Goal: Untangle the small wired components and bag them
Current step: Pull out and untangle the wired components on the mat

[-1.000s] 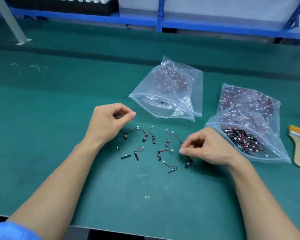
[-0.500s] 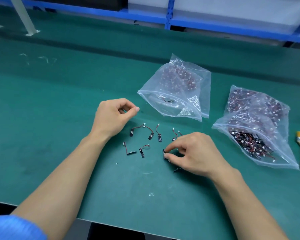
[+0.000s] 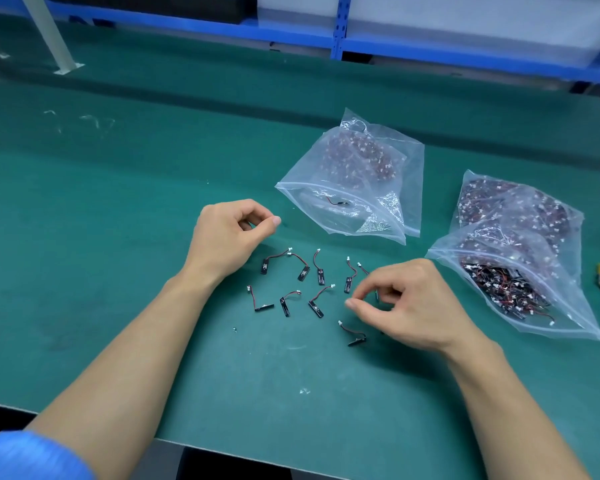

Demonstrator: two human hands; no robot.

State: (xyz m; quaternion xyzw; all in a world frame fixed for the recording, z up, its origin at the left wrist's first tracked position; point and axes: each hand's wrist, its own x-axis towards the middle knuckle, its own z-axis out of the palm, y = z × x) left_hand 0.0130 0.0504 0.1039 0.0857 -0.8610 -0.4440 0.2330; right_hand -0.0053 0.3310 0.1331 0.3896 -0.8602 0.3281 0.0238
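The right hand (image 3: 406, 306) now sits a bit more to the right than a moment ago, and the parts in the middle show again.

Head view: about ten small wired parts (image 3: 317, 303) lie apart on the green table (image 3: 118, 237), between the two hands. None looks knotted to another. The right hand is curled, thumb and first finger close together. I cannot tell if they pinch a part. The left hand (image 3: 226, 237) is curled too, thumb tip on its first finger, and nothing shows in it.

The open bag (image 3: 368, 188) lies just behind the parts, with one part near its mouth. The fuller bag (image 3: 520, 271) lies at the right.

I think picking up comes next. It is best to pinch one part by its black end, not its thin wire, lift it clear of the others, then drop it deep into the open bag.
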